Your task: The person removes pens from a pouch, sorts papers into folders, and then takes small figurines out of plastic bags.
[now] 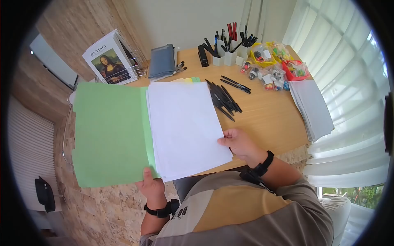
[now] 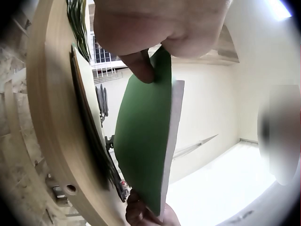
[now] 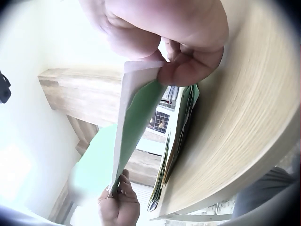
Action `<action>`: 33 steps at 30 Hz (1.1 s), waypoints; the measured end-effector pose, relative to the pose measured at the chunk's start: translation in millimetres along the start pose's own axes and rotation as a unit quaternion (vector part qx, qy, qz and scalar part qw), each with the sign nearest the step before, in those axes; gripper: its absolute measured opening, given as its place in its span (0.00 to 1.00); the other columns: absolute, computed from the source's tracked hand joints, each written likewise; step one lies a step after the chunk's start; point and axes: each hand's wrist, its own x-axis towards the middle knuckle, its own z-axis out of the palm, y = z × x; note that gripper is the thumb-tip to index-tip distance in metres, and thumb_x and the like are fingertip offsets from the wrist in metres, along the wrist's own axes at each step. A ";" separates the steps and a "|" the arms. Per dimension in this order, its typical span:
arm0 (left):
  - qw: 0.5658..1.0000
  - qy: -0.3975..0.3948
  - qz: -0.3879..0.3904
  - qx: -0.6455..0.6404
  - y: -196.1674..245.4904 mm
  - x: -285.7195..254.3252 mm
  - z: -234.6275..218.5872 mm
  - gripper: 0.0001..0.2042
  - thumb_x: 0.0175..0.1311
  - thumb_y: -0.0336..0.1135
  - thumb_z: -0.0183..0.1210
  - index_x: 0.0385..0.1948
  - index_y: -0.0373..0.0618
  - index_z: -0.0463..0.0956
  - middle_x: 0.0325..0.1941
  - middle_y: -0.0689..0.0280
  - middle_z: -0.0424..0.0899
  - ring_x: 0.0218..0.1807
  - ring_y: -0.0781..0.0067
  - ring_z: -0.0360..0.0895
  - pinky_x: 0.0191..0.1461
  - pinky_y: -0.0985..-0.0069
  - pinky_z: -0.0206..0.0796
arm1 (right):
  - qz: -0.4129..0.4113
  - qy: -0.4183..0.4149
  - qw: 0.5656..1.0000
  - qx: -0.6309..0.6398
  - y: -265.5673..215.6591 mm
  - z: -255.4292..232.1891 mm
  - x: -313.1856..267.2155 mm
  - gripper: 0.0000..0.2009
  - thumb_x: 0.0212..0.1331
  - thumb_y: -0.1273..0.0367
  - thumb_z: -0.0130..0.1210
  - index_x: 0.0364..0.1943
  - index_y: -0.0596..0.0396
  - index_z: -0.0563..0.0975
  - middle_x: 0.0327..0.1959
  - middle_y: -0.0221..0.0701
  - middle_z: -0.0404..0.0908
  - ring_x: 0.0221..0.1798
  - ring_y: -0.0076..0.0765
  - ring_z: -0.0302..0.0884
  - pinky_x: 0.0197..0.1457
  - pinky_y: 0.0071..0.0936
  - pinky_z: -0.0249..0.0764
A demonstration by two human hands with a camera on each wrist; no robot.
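An open green folder (image 1: 111, 135) is held up over the front of the desk, its cover spread to the left. White sheets of paper (image 1: 184, 127) lie on its right half. My left hand (image 1: 151, 189) grips the folder's lower edge near the fold, thumb on the inner side. At the right edge, my right hand (image 1: 240, 143) pinches the sheets and the folder back together, thumb on top. The right wrist view shows the pinched paper edge (image 3: 141, 70) with green card beneath it. Below, a pile of folders (image 3: 176, 136) lies on the desk, mostly hidden in the head view.
Black pens (image 1: 223, 98) lie loose on the desk (image 1: 271, 127). Behind them stand pen holders (image 1: 230, 58) and a black stapler (image 1: 203, 56). Bagged items (image 1: 269, 76), a red bin (image 1: 295, 70) and a paper stack (image 1: 312, 108) sit right. A wire rack (image 1: 137, 65) holds a Da Vinci book (image 1: 108, 61).
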 end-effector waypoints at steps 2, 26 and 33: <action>0.999 -0.034 0.043 0.003 3.2 2.5 -2.2 0.13 0.71 0.26 0.49 0.55 0.35 0.71 0.53 0.61 0.78 0.52 0.68 0.77 0.57 0.70 0.69 | 0.010 -0.008 1.000 0.014 3.4 -2.8 -0.3 0.08 0.62 0.75 0.56 0.44 0.62 0.75 0.36 0.32 0.81 0.35 0.24 0.79 0.39 0.22 0.76; 0.826 -0.144 0.197 0.508 -30.1 39.1 -1.6 0.15 0.57 0.17 0.47 0.43 0.34 0.78 0.56 0.50 0.78 0.56 0.54 0.77 0.61 0.67 0.68 | -0.373 0.456 0.806 0.058 -90.6 -252.3 -180.3 0.12 0.70 0.73 0.42 0.52 0.61 0.73 0.48 0.35 0.80 0.50 0.32 0.78 0.55 0.30 0.74; 0.854 -0.149 0.151 0.475 -50.6 43.6 -17.5 0.19 0.52 0.14 0.43 0.45 0.30 0.77 0.57 0.51 0.78 0.58 0.54 0.75 0.63 0.67 0.66 | -0.342 0.492 0.800 0.031 -116.2 -350.2 -230.9 0.11 0.70 0.72 0.45 0.51 0.61 0.74 0.47 0.36 0.81 0.47 0.32 0.79 0.54 0.29 0.75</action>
